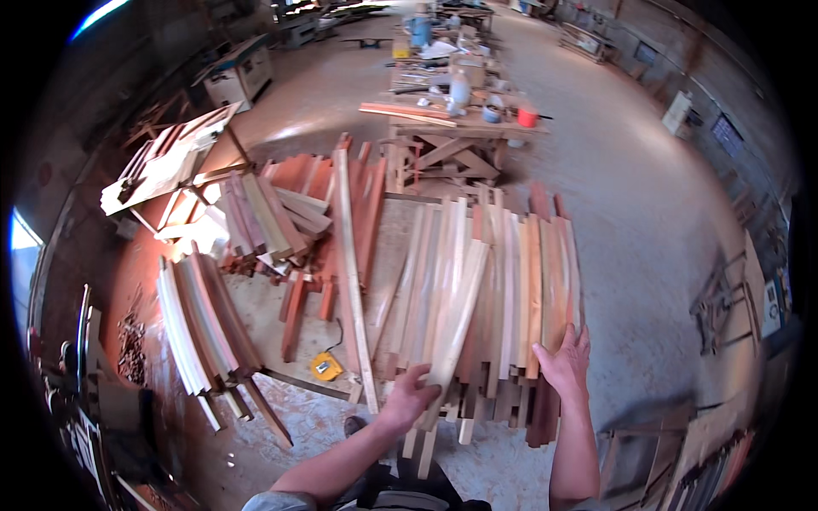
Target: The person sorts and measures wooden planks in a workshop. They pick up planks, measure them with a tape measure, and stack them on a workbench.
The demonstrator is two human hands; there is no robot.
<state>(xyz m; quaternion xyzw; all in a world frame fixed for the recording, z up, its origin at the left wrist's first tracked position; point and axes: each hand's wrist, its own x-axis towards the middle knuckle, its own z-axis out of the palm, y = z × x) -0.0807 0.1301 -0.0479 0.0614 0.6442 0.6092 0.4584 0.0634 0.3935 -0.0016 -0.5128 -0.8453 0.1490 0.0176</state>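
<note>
A broad row of wooden strips [417, 272] lies side by side on the worktable in front of me, pale, pinkish and reddish brown. One pale strip [464, 311] rests at a slant on top of them. My left hand [409, 399] is closed around this strip near its front end. My right hand [565, 362] lies against the right edge of the row, fingers stretched and apart, touching the outer reddish strips. A yellow tape measure [325, 367] sits on the table to the left, beside a long pale strip [354, 289].
Another bundle of strips [204, 315] overhangs the table's left front. Reddish boards [315, 179] and short offcuts are heaped at the far left, near a slanted wooden rack [170, 166]. Beyond stands a cluttered bench [426, 126] with a red container [527, 116]. Concrete floor [648, 196] extends right.
</note>
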